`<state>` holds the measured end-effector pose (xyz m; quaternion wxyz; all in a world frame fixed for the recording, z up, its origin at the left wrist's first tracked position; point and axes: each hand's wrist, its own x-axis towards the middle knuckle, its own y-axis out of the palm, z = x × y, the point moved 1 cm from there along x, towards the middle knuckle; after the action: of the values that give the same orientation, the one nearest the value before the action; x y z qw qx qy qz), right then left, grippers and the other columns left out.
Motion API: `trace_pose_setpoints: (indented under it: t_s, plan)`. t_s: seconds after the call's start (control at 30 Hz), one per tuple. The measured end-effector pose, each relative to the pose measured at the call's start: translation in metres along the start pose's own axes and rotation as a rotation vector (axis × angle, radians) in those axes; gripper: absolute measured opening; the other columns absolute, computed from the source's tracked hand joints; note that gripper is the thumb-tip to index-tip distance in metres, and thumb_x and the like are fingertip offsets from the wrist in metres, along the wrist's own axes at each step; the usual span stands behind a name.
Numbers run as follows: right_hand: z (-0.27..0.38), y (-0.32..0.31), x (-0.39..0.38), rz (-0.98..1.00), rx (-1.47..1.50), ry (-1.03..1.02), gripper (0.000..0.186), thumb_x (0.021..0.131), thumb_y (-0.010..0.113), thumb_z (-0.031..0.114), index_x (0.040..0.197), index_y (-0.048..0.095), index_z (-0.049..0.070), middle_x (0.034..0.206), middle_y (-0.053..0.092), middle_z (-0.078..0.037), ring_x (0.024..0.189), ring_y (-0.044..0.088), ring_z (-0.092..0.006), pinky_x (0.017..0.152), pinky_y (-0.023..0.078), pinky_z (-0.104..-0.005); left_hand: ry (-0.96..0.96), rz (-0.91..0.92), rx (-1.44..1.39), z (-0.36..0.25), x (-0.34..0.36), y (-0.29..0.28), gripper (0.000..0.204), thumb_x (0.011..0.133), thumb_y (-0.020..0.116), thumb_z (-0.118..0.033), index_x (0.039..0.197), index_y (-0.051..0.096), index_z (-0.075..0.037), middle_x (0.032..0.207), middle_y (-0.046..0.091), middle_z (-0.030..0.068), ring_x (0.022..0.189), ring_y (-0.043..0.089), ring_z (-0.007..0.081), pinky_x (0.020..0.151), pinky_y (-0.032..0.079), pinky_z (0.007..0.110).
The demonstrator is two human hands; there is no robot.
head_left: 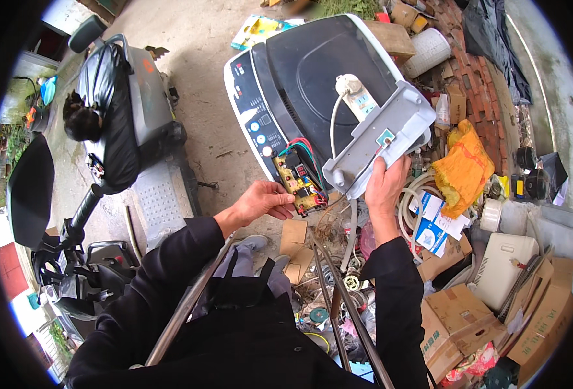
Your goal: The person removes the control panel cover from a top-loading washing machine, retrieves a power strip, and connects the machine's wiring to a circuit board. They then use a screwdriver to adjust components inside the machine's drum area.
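Note:
Between finger and thumb, my left hand (pixel 265 202) pinches the edge of a circuit board (pixel 291 174). Red, green and blue wires (pixel 307 150) rise from the board, which has a small red-lit display. My right hand (pixel 387 185) grips the lower edge of a grey plastic cover (pixel 358 148), tilted over the front of a top-loading washing machine (pixel 319 65). A small green part sits on the cover near my right thumb, and a dark cable runs from there toward the board. A white power strip (pixel 359 102) with a plug in it lies on the dark lid.
At the left stands an electric scooter (pixel 145 97) with a black cat (pixel 82 118) on its seat. Cardboard boxes (pixel 458 324), an orange sack (pixel 465 167), hoses and loose parts crowd the right side. Metal bars (pixel 189 301) cross in front of me.

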<state>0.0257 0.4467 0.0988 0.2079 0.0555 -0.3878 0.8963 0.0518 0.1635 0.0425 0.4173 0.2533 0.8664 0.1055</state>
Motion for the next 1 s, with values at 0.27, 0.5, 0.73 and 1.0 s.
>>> trace_pose_setpoints:
  t_s: [0.27,0.5,0.73,1.0]
  plan:
    - [0.008,0.0,-0.004,0.045,0.078,0.205,0.028,0.093,0.048,0.019,0.111,0.058,-0.001,0.099,0.067,-0.025,0.093,0.064,-0.0443,0.085,0.047,-0.0501,-0.052,0.019,0.08,-0.001,-0.004,0.004,0.04,0.098,0.065,-0.035,0.101,0.065,0.004,0.089,0.073,0.0162,0.075,0.073,0.0223,0.066,0.061,0.032]
    - [0.038,0.007,0.003,0.155,0.186,0.109,0.02,0.092,0.055,0.01,0.11,0.057,0.001,0.086,0.067,-0.02,0.075,0.066,-0.0376,0.069,0.049,-0.0462,-0.057,0.003,0.066,0.006,-0.003,-0.001,0.037,0.103,0.057,-0.033,0.11,0.064,0.003,0.103,0.072,0.0121,0.086,0.072,0.0203,0.076,0.06,0.031]
    - [0.07,0.019,0.027,0.198,0.05,-0.202,0.019,0.088,0.059,0.006,0.106,0.057,0.001,0.085,0.065,-0.021,0.078,0.065,-0.0421,0.068,0.052,-0.0493,-0.011,-0.033,-0.005,0.004,0.0,0.003,0.028,0.102,0.058,-0.023,0.109,0.063,0.004,0.099,0.072,0.0171,0.088,0.073,0.0245,0.08,0.061,0.034]
    - [0.087,0.037,0.039,0.172,0.061,-0.303,0.024,0.082,0.062,0.005,0.105,0.06,-0.001,0.084,0.066,-0.02,0.076,0.066,-0.0387,0.065,0.053,-0.0471,0.019,-0.013,-0.033,0.009,0.0,0.002,0.027,0.102,0.058,-0.022,0.105,0.06,0.005,0.094,0.071,0.0153,0.086,0.073,0.0226,0.081,0.061,0.033]
